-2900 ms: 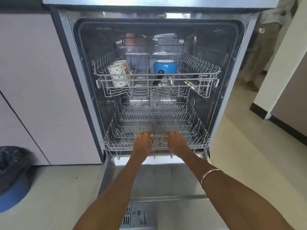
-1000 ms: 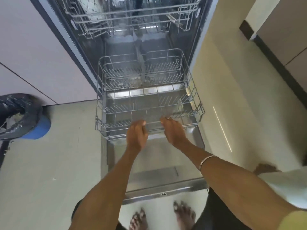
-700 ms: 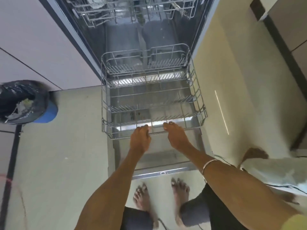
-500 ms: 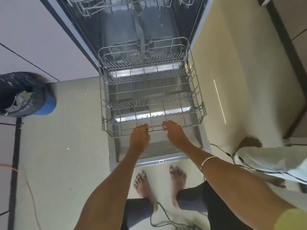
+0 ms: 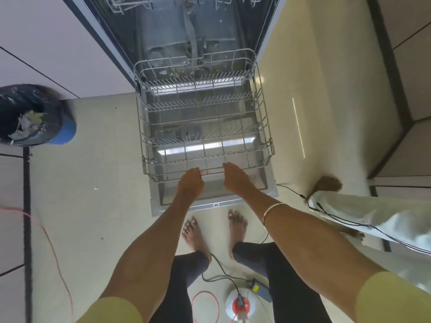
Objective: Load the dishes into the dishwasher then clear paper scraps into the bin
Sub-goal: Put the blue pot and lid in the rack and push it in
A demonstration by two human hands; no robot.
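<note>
The dishwasher's lower wire rack (image 5: pixel 264 127) is pulled out over the lowered door (image 5: pixel 210 205) and holds no dishes. My left hand (image 5: pixel 190 184) and my right hand (image 5: pixel 235 180) both grip its front rail, side by side. The open tub (image 5: pixel 186 31) shows behind the rack, with the bottom of the upper rack (image 5: pixel 121 5) just visible at the top edge. A blue bin (image 5: pixel 66 131) lined with a black bag stands on the floor at the left, with paper scraps (image 5: pixel 26 123) inside it.
Another person's foot (image 5: pixel 326 184) and pale trouser leg (image 5: pixel 373 217) stand at the right, close to the door's corner. Black cables (image 5: pixel 293 193) and a red cord (image 5: pixel 46 231) trail over the tile floor. A white and red device (image 5: pixel 240 306) sits between my legs.
The lower rack has slid out of the tub onto the door, drawn by both hands. My view has tilted down, so my feet and the floor behind the door now show.
</note>
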